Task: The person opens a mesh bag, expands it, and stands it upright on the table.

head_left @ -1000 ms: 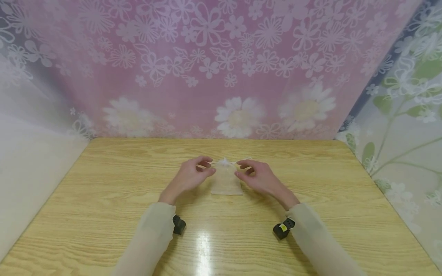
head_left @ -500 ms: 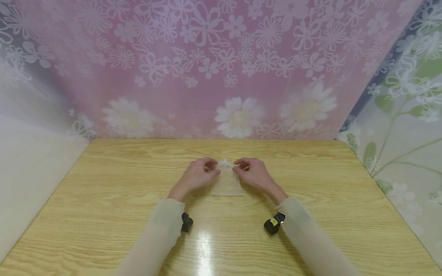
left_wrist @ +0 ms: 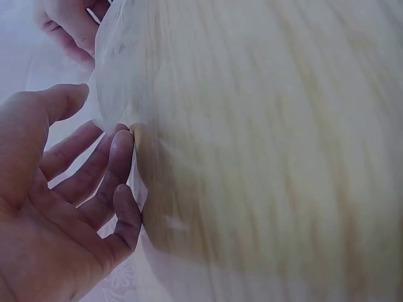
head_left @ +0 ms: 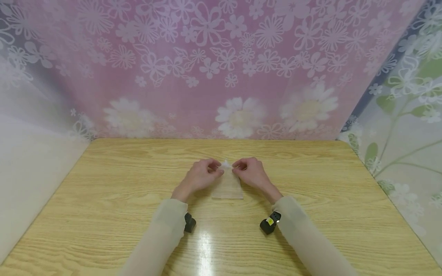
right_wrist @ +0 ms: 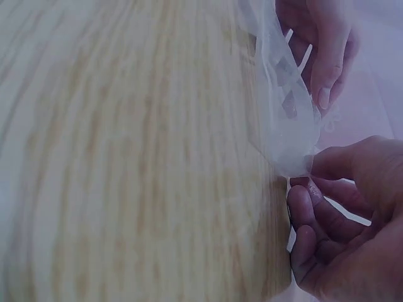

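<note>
A small sheer white drawstring pouch (head_left: 227, 188) lies flat on the wooden table, its gathered mouth pointing away from me. My left hand (head_left: 203, 174) is at the left of the mouth. In the left wrist view its fingertips (left_wrist: 119, 141) touch the pouch edge, while the thumb stands apart from them. From the other side, my right hand (head_left: 252, 172) pinches the edge of the mouth between thumb and forefinger, as the right wrist view shows around the pouch's corner (right_wrist: 293, 157). The drawstring ends are hidden by the hands.
The light wooden table (head_left: 121, 199) reaches back to a pink floral curtain (head_left: 172, 76). Pale floral cloth (head_left: 411, 145) hangs at the right side. Each wrist carries a black camera (head_left: 268, 225) below the sleeve cuff.
Both hands have moved inward, from the drawstring ends at the sides to the gathered mouth. The cords seen stretched sideways earlier no longer show. The pouch has shifted slightly towards me.
</note>
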The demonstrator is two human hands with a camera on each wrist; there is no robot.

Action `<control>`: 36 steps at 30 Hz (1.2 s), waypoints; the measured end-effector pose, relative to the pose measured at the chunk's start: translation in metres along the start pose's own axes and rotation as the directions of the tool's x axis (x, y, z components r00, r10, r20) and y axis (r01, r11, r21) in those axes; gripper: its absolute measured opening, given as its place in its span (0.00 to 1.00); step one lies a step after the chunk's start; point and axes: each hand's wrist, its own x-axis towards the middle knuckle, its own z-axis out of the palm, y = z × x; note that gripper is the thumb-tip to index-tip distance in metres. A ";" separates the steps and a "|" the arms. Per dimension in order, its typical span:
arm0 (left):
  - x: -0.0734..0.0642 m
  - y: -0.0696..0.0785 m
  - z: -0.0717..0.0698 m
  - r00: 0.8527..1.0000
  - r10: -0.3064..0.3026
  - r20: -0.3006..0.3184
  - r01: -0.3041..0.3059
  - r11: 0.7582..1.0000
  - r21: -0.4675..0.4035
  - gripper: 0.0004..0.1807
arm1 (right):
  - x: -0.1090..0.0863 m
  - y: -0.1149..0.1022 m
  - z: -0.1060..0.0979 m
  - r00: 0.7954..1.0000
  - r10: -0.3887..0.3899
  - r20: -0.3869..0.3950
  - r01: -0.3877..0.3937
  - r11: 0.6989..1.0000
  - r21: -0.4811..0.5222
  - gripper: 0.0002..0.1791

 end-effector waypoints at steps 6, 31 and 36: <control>0.000 0.000 0.000 1.000 0.002 -0.006 -0.003 1.000 -0.003 0.17 | -0.001 -0.003 0.000 1.000 0.006 -0.016 -0.006 1.000 0.017 0.09; 0.002 -0.002 0.000 0.997 0.002 -0.079 -0.017 0.982 -0.188 0.08 | -0.007 0.001 -0.004 0.994 0.024 -0.108 -0.007 0.988 0.155 0.08; -0.001 -0.002 0.000 0.996 0.013 -0.086 -0.032 0.976 -0.216 0.04 | -0.012 0.004 -0.008 0.992 -0.016 -0.126 0.041 0.980 0.197 0.10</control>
